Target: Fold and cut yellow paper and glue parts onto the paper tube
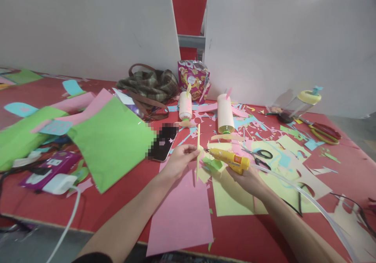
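My left hand (178, 161) pinches a thin pale-yellow strip (198, 135), seen edge-on and upright, above a pink sheet (182, 216). A yellow hot glue gun (227, 157) is gripped in my right hand (249, 180), its nozzle pointing left at the strip, close to my left fingertips; whether they touch I cannot tell. Beyond my hands stand two cream-wrapped bottle shapes, a smaller one (185, 103) and a larger one (225, 113), each with a green cap low down and a curved paper piece at its base. Black-handled scissors (263, 154) lie right of the glue gun.
A phone (164, 141) and green sheets (111, 145) lie to the left, near a purple power strip (53, 169) with a white plug. Paper scraps, yellow sheets (232, 204), a clear bottle (299, 108) and red-handled tools (324, 131) lie right. A plaid bag (149, 83) and snack packet (192, 77) sit behind.
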Tool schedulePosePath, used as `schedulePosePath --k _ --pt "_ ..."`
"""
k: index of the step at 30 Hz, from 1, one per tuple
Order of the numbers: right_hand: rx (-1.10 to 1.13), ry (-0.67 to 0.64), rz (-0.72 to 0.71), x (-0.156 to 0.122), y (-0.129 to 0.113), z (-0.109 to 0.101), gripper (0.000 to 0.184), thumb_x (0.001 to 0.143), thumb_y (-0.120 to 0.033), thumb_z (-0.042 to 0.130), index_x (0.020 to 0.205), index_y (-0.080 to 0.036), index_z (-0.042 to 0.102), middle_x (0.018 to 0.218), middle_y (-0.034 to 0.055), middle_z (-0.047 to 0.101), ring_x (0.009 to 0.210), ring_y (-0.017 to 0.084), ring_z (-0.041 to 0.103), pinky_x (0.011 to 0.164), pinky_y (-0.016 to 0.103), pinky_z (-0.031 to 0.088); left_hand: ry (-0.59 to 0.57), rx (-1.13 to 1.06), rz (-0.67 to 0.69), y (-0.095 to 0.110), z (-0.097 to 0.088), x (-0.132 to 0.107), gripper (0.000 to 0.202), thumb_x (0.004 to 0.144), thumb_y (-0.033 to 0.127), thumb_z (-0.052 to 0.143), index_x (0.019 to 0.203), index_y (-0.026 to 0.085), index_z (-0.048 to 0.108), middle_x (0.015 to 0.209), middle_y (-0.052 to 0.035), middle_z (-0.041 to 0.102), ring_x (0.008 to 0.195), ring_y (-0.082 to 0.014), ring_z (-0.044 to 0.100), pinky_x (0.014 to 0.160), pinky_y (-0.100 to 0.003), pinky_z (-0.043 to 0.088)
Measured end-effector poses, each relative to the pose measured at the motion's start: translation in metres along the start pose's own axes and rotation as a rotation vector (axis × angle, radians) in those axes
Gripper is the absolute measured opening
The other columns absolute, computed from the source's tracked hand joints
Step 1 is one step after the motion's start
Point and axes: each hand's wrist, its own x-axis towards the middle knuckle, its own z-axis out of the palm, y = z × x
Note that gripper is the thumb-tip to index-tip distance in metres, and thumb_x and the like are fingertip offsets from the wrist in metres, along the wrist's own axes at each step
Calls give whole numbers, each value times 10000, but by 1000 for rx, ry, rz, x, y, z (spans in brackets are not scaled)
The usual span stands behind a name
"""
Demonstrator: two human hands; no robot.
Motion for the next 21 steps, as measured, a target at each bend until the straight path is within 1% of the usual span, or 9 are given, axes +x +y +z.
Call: schedulePosePath --k 3,7,11,14,15,16,18,19,21 --pt "17 45 -15 2 1 1 193 722 -363 455 728 -195 550 537 -21 489 459 119 438 423 248 352 -19 -19 -11 -1 -1 1 197 575 246 675 681 121 567 644 -8 569 601 -105 537 624 -266 445" --pt "-9 174 56 7 8 -4 237 703 -418 462 670 -192 524 500 -26 473 440 124 442 399 243 344 -10 -33 -22 -2 -1 2 197 567 240 681 669 123 559 628 4 558 571 -86 520 603 -246 438" --pt "-88 361 171 13 14 -25 342 691 -506 442 621 -175 497 479 -12 480 431 140 464 406 256 355 -39 -33 -46 -1 1 0 178 575 222 670 667 124 553 593 19 538 534 -72 499 569 -230 430" --pt "-240 420 262 19 21 -48 423 730 -543 358 603 -168 503 502 23 501 465 168 491 449 284 373 -43 -6 -64 -1 1 -1 165 584 221 657 671 126 553 587 22 534 538 -74 501 569 -228 435" --pt "-330 457 293 21 24 -56 430 745 -536 335 626 -162 512 516 38 508 491 187 506 470 296 378 -41 9 -66 -1 1 -1 164 586 223 654 673 126 555 591 20 536 545 -75 505 573 -229 438" --pt "-437 527 301 23 29 -62 409 757 -509 335 699 -151 524 581 62 532 560 212 528 505 308 387 -39 26 -62 -1 1 -1 165 585 224 653 678 126 557 599 17 540 555 -79 510 577 -229 441" --pt "-626 680 274 26 41 -74 392 766 -467 366 891 -120 499 797 127 552 743 258 542 582 324 400 -49 63 -46 -2 1 0 173 582 224 653 694 127 564 629 7 552 582 -89 522 579 -230 448" --pt "-696 675 247 27 48 -79 417 772 -454 371 975 -102 463 889 154 534 791 266 536 592 324 404 -66 84 -34 -3 1 0 173 587 227 649 704 129 568 652 -1 561 599 -95 530 578 -230 450" --pt "-738 631 253 28 63 -86 411 768 -405 407 1034 -93 431 964 181 502 818 285 533 589 334 406 -110 147 -13 -4 1 -1 165 606 244 635 718 137 578 698 -16 579 632 -111 545 570 -229 451"
